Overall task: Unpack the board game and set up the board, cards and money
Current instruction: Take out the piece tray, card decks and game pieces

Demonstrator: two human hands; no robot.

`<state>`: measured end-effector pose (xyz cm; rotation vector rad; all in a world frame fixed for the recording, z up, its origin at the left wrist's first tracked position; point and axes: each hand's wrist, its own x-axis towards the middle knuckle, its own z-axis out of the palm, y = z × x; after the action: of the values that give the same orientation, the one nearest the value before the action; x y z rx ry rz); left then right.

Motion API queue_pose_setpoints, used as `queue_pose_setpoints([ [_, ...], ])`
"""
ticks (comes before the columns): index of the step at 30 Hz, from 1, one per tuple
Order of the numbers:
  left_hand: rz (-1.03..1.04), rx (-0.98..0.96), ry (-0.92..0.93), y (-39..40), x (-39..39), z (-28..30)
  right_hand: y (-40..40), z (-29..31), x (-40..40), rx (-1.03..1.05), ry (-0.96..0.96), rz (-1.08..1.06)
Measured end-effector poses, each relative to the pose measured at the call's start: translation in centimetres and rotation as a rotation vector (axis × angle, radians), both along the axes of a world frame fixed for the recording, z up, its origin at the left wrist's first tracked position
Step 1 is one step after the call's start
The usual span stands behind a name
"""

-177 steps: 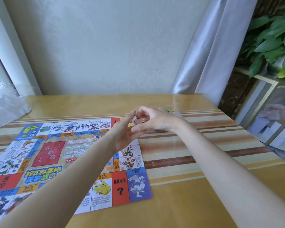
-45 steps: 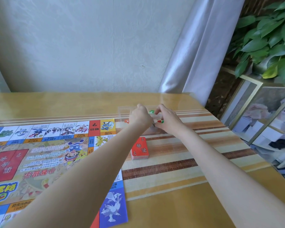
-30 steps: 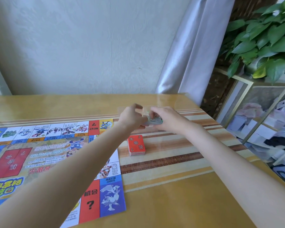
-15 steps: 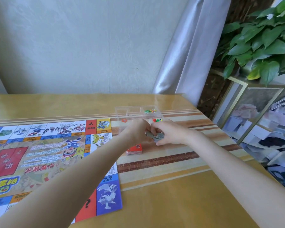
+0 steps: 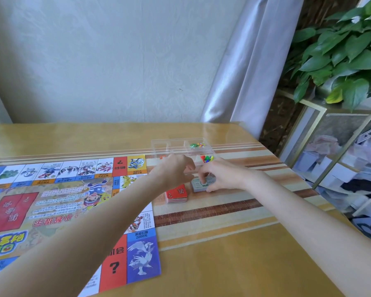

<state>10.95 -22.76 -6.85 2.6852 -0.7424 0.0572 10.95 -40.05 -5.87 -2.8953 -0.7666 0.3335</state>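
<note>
Right hand (image 5: 222, 175) pinches the money stack (image 5: 201, 184) near the worktop's (image 5: 234, 264) far edge; left hand (image 5: 176, 170) hovers loosely curled. The light, slippery notes likely fan; grip the short ends.

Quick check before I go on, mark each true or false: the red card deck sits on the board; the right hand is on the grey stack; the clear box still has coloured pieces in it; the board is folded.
1. The red card deck lies on the colourful paper game board. False: it lies on the striped table mat, beside the board.
2. The right hand holds the grey-green stack of play money. True.
3. The clear plastic compartment box holds small coloured pieces. True.
4. The board is folded. False: it lies spread flat.
5. The left hand grips the red deck. False: it hovers above it.
</note>
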Motion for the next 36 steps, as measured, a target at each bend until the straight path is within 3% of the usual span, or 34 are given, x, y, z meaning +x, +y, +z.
queue_pose_setpoints([
  [4, 0.069, -0.099, -0.044, 1.0, 0.5, 0.6, 0.1, 1.6, 0.1, -0.017, -0.018, 0.038],
  [9, 0.135, 0.006, -0.072, 2.2, 2.3, 0.9, -0.2, 4.7, 3.0, 0.369, -0.217, -0.189],
  [14, 0.205, 0.039, -0.02, 3.6, 4.5, 0.8, 1.2, 2.6, 7.8, 0.31, -0.216, -0.432],
  [17, 0.185, 0.169, 0.068, 4.1, 5.4, 0.7, 2.2, 0.9, 10.1, 0.258, -0.155, -0.529],
  [26, 0.195, 0.378, 0.179, 4.2, 6.0, 0.5, 5.6, -0.9, 10.9, -0.026, -0.16, -0.594],
  [36, 0.154, 0.439, 0.234, 4.1, 7.3, 0.3, 6.8, 1.7, 12.7, -0.154, -0.003, -0.618],
])
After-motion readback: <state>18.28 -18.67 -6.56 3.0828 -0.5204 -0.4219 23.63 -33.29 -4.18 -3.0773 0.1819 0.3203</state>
